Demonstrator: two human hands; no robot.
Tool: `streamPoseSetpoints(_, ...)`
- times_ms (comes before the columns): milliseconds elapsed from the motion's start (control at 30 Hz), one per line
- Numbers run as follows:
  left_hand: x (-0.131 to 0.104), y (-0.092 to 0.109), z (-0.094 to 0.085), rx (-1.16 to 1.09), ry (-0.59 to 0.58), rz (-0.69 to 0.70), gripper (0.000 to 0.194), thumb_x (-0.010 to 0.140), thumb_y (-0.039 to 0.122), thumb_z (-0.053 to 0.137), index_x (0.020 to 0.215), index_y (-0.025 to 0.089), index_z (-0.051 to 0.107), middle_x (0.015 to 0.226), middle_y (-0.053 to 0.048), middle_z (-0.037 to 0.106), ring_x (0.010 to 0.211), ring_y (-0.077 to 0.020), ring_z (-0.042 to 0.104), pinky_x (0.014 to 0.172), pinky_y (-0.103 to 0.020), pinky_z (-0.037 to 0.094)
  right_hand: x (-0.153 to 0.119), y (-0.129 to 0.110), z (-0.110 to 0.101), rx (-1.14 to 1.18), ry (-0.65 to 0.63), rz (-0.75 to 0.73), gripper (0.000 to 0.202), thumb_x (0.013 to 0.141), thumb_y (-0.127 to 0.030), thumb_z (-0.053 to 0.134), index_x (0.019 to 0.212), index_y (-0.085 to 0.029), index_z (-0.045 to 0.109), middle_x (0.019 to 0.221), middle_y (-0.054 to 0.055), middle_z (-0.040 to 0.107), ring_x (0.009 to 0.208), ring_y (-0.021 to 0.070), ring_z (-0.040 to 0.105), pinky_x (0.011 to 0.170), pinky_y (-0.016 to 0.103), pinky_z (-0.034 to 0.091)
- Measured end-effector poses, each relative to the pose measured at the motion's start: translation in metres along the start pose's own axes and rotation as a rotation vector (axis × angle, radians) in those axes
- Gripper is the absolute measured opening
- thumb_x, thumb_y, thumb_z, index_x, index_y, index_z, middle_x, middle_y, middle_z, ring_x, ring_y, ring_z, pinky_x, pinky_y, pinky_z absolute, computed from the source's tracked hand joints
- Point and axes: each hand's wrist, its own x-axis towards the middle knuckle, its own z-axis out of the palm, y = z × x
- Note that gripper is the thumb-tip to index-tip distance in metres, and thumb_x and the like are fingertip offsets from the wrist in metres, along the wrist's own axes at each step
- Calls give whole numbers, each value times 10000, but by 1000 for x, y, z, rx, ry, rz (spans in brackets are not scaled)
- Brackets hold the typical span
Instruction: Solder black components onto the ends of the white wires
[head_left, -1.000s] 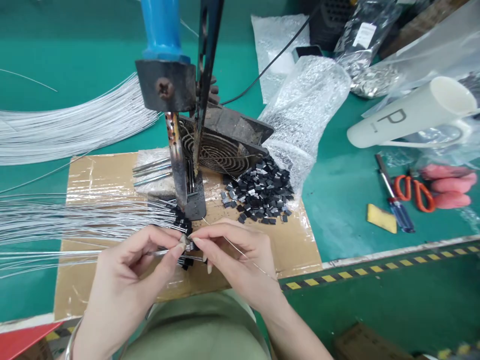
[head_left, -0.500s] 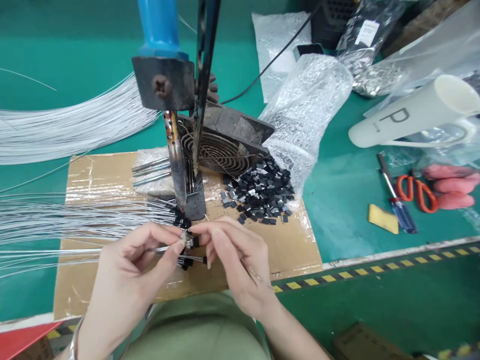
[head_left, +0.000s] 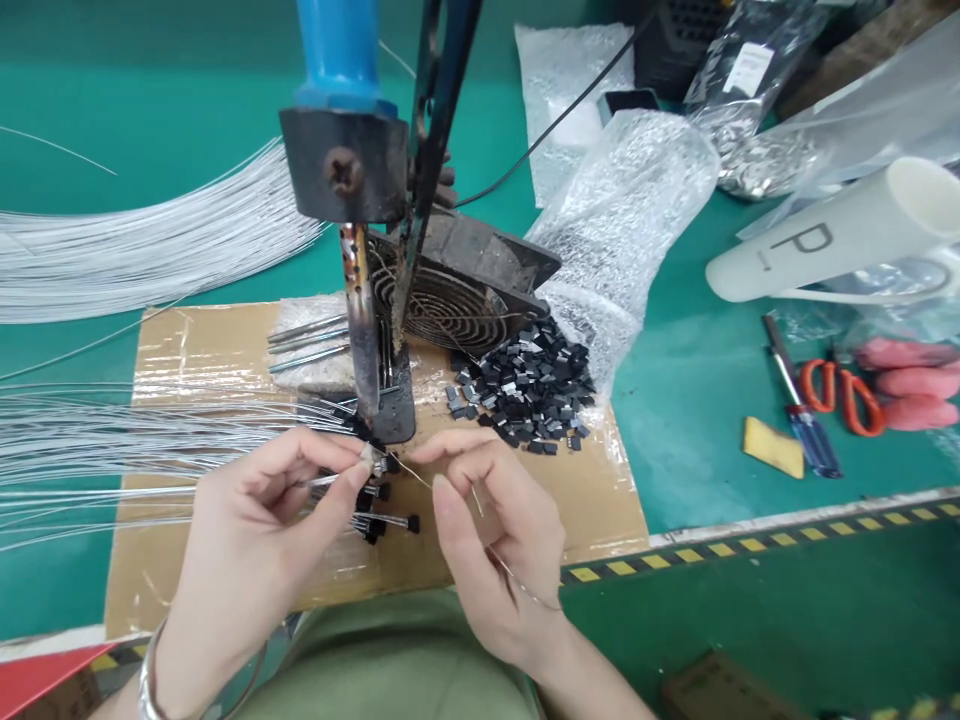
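My left hand (head_left: 262, 530) pinches thin wires close to a small black connector (head_left: 391, 463), below the tip of a mounted soldering iron (head_left: 365, 370). Part of the wire ends is hidden by thumb and forefinger. Across from it, my right hand (head_left: 502, 540) has its fingers curled around a thin solder wire (head_left: 414, 474), whose end reaches toward the connector and whose tail runs across the palm. Other connectors on wires (head_left: 412, 523) lie beside and under my left hand. The bundle of grey wires (head_left: 172, 430) trails off to the left.
A heap of loose black connectors (head_left: 536, 385) lies on the cardboard (head_left: 592, 500), beside a black fan (head_left: 457, 300). Metal rods (head_left: 307, 345) rest behind the iron. To the right are a white mug (head_left: 825, 240), a screwdriver (head_left: 814, 440), scissors (head_left: 859, 400) and a yellow sponge (head_left: 772, 447).
My right hand has drawn back a little to the right and its fingers have spread somewhat, showing more solder wire. My left hand keeps its pinch. The view has shifted slightly.
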Motion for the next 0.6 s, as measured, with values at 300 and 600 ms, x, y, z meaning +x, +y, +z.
streamPoseSetpoints(300, 6, 4, 2, -14, 15, 22, 64, 825, 238, 834, 779, 261, 795, 907, 14, 824, 799, -117, 743, 738, -144, 582, -2, 2, 6, 149, 16, 45, 209, 1003, -61, 655, 954, -258, 608, 1293, 54, 811, 1150, 206, 797, 1039, 351, 618)
streamPoseSetpoints(600, 8, 3, 4, -28, 67, 49, 88, 832, 201, 810, 781, 264, 777, 877, 33, 808, 786, -105, 737, 729, -139, 573, 5, 3, 9, 191, 19, 101, 189, 1008, -96, 661, 923, -256, 609, 1276, 71, 816, 1152, 229, 804, 1034, 383, 639)
